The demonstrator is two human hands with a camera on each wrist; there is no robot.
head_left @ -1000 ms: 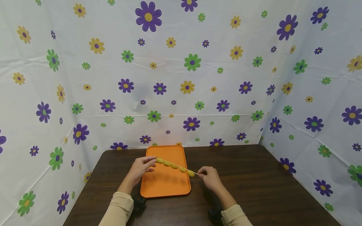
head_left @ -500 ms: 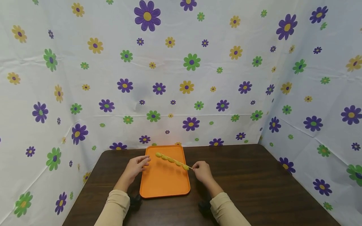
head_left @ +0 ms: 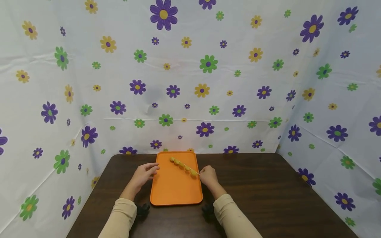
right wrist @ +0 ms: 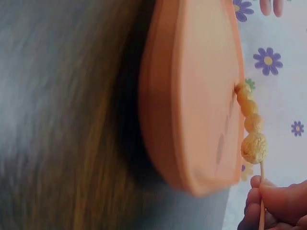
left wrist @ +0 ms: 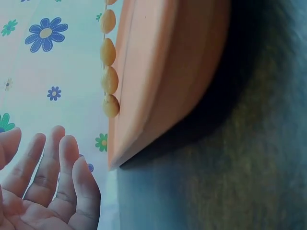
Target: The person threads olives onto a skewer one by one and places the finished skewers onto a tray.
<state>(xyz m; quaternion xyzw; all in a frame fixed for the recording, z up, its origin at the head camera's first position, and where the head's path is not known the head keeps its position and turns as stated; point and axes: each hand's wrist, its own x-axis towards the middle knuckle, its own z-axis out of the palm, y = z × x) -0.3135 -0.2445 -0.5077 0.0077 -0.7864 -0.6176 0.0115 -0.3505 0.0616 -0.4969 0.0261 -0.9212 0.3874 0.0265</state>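
Observation:
A skewer of several yellow balls [head_left: 181, 164] slants across the orange tray [head_left: 175, 191]. At the tray's right edge my right hand [head_left: 208, 176] pinches the skewer's bare stick end between thumb and fingers. The right wrist view shows that grip plainly, with the stick [right wrist: 262, 211] running past the thumb and the round balls [right wrist: 253, 147] strung above it. Over the tray's left edge is my left hand [head_left: 143, 175], holding nothing. Its fingers [left wrist: 45, 167] are spread and relaxed in the left wrist view, apart from the skewer.
The tray lies on a dark brown wooden table [head_left: 262, 195]. White cloth [head_left: 190, 82] printed with purple, green and yellow flowers hangs behind and along both sides. Black wrist gear [head_left: 143, 210] sits under each forearm.
My left hand has let go of the skewer's far end and drawn back left. My right hand has moved left, swinging the skewer to a steeper slant over the tray and bringing it lower.

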